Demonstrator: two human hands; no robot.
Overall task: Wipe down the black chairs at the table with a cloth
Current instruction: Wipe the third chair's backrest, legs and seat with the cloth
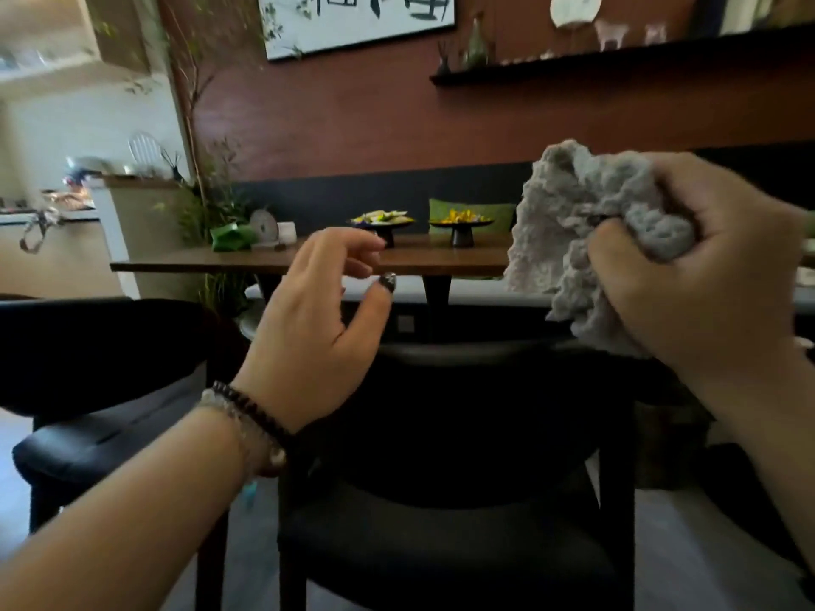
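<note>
Cloth (586, 240) bunched in my right hand (705, 275), left hand (308, 319) loose and empty, I judge wiping the black chair (463, 434) below comes next.

Right hand (701, 275) covers the bunched part of cloth (573, 240); its fingertips are buried in the folds. Chair (441, 434) backrest is partly behind left hand (308, 328) and the right forearm. Second chair (88, 390), left of the left hand, cut by the frame edge. Bowl contents on worktop (220, 260) too small to tell.
</note>
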